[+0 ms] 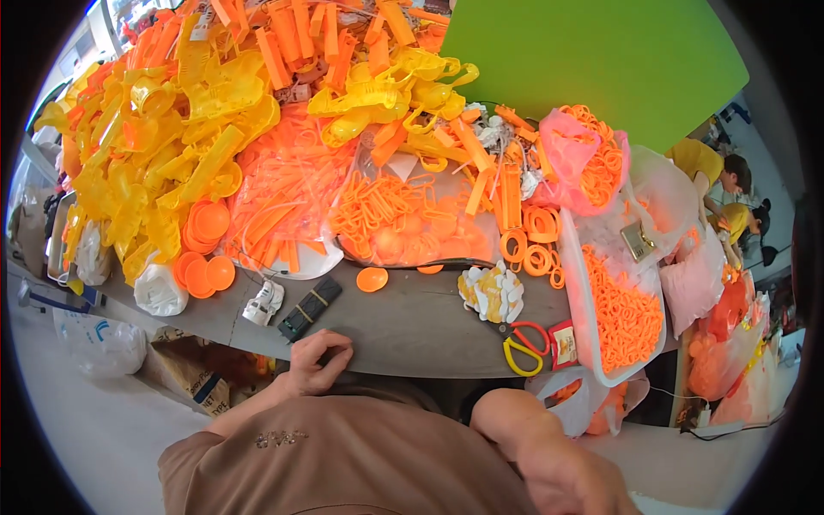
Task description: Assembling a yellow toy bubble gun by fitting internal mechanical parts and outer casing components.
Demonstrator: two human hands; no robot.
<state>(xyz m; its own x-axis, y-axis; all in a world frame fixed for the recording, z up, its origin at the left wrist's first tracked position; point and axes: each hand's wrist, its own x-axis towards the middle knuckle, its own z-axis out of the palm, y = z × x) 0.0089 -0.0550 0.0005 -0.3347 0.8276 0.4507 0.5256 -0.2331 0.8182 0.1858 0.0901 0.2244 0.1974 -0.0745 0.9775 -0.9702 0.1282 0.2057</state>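
My left hand [319,361] rests at the table's near edge, its fingers curled in loosely and nothing visible in them. Just beyond it lies a bundle of dark strips [310,309] held by a band, with a small white plastic part [263,302] to its left. My right hand [577,482] hangs low at the bottom edge, away from the tabletop; its fingers are cut off or hidden. Nearest to that side on the table are scissors [525,348] with red and yellow handles, a small red packet [563,345] and a pile of white and yellow pieces [492,293].
Yellow plastic shells [129,189] and orange parts heap up at the back left. Orange discs [206,221] lie before them. Orange rings fill a white tub [584,292] and a pink bag [571,159]. A green panel [592,60] stands behind. Other people [734,176] are at far right.
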